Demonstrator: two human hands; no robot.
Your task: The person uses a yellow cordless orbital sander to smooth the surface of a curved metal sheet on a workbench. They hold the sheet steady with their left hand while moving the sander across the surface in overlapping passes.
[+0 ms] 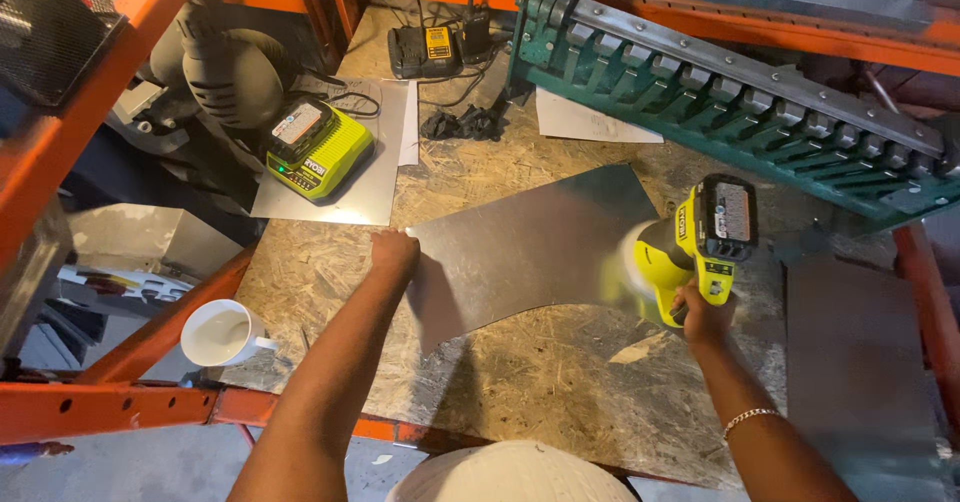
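A thin grey sheet of metal [530,247] lies on the chipboard workbench [540,382], with a curved cut along its near edge. My left hand [393,254] presses down on the sheet's left corner. My right hand [703,312] grips the handle of a yellow-green cordless power tool [690,247] with a black battery pack on top. The tool's head rests at the sheet's right edge, and its working end is hidden behind the tool body.
A yellow-green battery charger [318,148] sits on another metal sheet [370,177] at the back left. A green metal bending brake [740,92] runs along the back right. A white mug [222,333] stands at the bench's left edge. Orange rack beams [120,407] frame the bench.
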